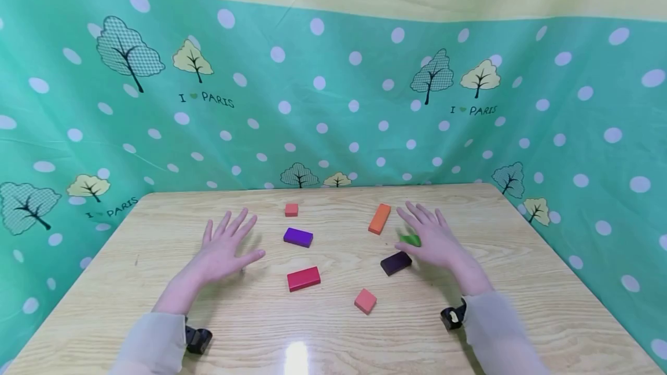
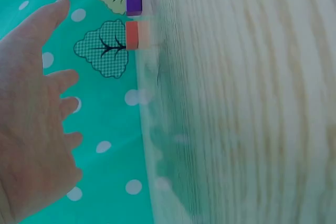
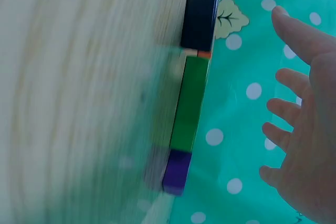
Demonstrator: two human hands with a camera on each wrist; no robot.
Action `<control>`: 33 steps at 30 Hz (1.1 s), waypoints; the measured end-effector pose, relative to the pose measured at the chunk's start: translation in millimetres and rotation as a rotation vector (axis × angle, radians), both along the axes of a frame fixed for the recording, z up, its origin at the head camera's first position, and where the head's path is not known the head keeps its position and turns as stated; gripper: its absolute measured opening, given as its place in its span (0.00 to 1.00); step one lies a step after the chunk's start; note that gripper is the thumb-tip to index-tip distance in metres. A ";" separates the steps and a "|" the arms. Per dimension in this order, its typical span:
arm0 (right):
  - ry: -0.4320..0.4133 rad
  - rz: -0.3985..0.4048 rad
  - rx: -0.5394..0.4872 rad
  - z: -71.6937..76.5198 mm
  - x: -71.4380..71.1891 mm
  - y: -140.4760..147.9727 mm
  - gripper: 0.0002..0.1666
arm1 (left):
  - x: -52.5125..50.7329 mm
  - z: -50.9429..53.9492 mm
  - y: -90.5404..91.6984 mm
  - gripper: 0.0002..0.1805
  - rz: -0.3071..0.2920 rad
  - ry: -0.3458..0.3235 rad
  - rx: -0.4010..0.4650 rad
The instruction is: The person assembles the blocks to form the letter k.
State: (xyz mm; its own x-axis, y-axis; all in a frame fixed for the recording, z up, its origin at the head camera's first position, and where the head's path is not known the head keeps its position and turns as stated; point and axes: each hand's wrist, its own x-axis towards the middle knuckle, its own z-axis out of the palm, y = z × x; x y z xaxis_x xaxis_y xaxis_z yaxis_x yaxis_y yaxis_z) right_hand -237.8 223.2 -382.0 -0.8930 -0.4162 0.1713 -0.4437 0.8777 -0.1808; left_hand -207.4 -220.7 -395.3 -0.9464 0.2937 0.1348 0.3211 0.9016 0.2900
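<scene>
"Across the pale wood-grain desk [image 1: 250, 328], what's the block layout?"

"Left side, far to near: small coral-red block [image 1: 291, 210], purple oblong block [image 1: 299, 237], crimson oblong block [image 1: 304, 279]. Right side: orange oblong block [image 1: 380, 219] far, green oblong block [image 1: 410, 240] partly covered by the right hand [image 1: 433, 239], black oblong block [image 1: 396, 263] just left and near of it. Second coral-red block [image 1: 365, 301] nearest of all, between the two sides. All smooth-looking; can't tell material."

"Hands?"

"Left hand [image 1: 225, 254]: fingers spread wide, holding nothing, left of the purple and crimson ones. Right hand: same, wide and unloaded."

"Touching the green one?"

"Right wrist view shows a gap, so I'd say it's above. Same view has a small dark-purple block [image 3: 176, 174] at the green one's right end; the hand probably hides it from the head camera. Can't tell if those two touch."

"Why so splayed?"

"My read: neither is gripping, and hands out at the sides leave the middle in view."

"Blocks flat, why?"

"Probably stability: low, won't roll. Gaps likely give fingers room."
</scene>
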 end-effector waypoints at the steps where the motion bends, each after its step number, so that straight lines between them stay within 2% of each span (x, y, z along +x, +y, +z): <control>1: -0.001 0.003 0.002 0.4 0.0 -2.2 0.45 | 0.1 0.1 0.4 0.46 -0.002 -0.003 -0.001; 7: 0.007 0.022 -0.001 1.3 -0.6 -14.6 0.42 | 1.7 -1.4 2.7 0.45 -0.005 -0.002 -0.003; 14: 0.042 0.081 -0.015 3.2 -0.3 -30.6 0.36 | 5.2 -3.5 9.4 0.43 -0.020 0.005 0.050; 25: 0.039 0.138 0.014 1.3 -7.3 -56.4 0.38 | 4.5 -3.2 16.2 0.42 -0.049 -0.028 0.064; 33: 0.015 0.175 0.030 0.7 -9.1 -71.6 0.37 | 2.0 -1.0 21.3 0.38 -0.072 -0.006 0.055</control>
